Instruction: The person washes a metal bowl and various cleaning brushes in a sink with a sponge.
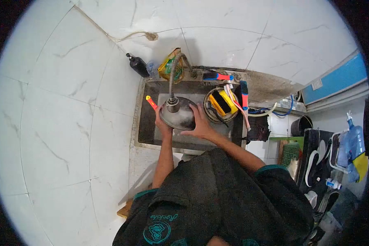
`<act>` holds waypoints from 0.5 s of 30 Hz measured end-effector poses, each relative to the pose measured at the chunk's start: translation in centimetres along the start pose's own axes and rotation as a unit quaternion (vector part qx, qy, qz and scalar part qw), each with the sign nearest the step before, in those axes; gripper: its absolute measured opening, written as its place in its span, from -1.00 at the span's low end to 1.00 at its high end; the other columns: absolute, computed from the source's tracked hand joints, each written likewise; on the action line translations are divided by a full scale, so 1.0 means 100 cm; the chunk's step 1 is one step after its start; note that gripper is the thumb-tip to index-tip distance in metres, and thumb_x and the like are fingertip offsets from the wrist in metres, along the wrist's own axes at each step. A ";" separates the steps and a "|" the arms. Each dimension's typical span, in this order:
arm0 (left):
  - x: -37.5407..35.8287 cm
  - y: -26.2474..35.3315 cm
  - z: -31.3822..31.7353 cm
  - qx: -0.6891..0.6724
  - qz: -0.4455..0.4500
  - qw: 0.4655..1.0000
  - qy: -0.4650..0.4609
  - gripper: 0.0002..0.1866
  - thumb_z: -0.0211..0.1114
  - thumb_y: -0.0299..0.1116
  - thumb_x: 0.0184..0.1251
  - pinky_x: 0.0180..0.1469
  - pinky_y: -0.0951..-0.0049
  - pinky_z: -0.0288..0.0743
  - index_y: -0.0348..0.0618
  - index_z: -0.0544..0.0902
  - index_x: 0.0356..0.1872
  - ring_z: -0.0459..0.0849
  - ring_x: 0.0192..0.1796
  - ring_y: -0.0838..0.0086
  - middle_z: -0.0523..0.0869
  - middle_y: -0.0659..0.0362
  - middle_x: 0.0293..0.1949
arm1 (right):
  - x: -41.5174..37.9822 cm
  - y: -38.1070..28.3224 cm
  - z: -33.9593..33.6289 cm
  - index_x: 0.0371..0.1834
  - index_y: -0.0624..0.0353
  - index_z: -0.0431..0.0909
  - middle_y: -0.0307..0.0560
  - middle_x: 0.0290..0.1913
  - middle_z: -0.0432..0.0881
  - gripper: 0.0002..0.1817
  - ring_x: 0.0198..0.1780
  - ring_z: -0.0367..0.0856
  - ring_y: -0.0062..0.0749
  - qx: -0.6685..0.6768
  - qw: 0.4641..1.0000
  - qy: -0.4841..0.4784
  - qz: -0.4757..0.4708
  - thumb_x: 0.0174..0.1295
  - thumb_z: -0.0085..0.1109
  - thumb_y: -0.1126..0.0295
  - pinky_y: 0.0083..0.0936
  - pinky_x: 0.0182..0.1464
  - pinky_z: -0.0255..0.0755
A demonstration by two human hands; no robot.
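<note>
Under the tap's flexible spout (173, 105), a round dark metal dish (185, 119) with a worn grey surface is held over the sink (140, 135). My left hand (164, 124) grips its left edge, fingers curled around the side. My right hand (203, 125) clasps the right edge, thumb low and fingers spread over the surface. Just past my left hand sticks out a red handle with a yellow end (150, 101); its other end is hidden. To the right of my right hand, a yellow scrub brush with black bristles (220, 102) lies in a round metal bowl (209, 116).
Brushes with red and blue handles (223, 77) (244, 96) lie along the sink's back and right rim. A dark bottle (137, 65) and a yellow-green pouch (167, 69) stand at the back left. Tiled walls (61, 123) enclose the sink. Far right hangs a blue plastic bottle (356, 137).
</note>
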State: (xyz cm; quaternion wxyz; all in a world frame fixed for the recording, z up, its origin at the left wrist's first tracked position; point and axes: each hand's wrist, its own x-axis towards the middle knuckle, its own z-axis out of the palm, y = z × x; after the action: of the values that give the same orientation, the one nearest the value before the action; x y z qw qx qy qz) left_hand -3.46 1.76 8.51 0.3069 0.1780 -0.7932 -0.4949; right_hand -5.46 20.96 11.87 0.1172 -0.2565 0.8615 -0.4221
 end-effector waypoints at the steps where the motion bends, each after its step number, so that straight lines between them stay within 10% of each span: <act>1: -0.003 0.002 0.000 0.010 -0.032 0.999 0.000 -0.56 0.29 -0.39 0.18 0.10 0.36 0.46 -0.18 0.52 0.12 0.65 0.03 0.30 0.67 0.01 0.01 | 0.000 0.005 0.006 0.48 0.15 -0.09 0.45 0.46 -0.14 0.16 0.48 -0.07 0.34 0.013 1.000 0.003 0.012 -0.09 0.47 -0.05 -0.05 0.43 0.06; 8: -0.001 -0.019 0.001 0.208 -0.067 0.974 -0.063 -0.65 0.14 -0.29 0.39 0.08 0.21 0.48 -0.03 0.54 0.17 0.61 0.10 -0.02 0.65 -0.14 0.02 | 0.005 0.043 0.049 0.35 0.35 0.14 0.41 0.05 0.50 -0.20 0.14 0.48 0.27 0.157 0.965 0.001 0.208 0.04 0.29 0.30 -0.09 0.21 0.35; 15: -0.004 -0.019 -0.012 0.015 -0.088 0.996 0.008 -0.53 0.13 -0.06 0.41 0.11 0.29 0.46 -0.22 0.55 0.15 0.65 0.03 0.22 0.67 0.01 -0.01 | 0.017 0.038 0.040 0.33 0.39 0.12 0.42 -0.07 0.57 -0.36 -0.20 0.69 0.12 0.182 0.936 -0.011 0.301 0.15 0.08 0.52 -0.17 -0.31 0.65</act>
State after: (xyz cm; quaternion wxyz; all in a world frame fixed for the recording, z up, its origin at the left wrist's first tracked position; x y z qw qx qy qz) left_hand -2.41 0.35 7.03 0.2656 0.2552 -0.7797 -0.5063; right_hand -6.56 19.29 6.47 0.2928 0.0357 0.8054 -0.5141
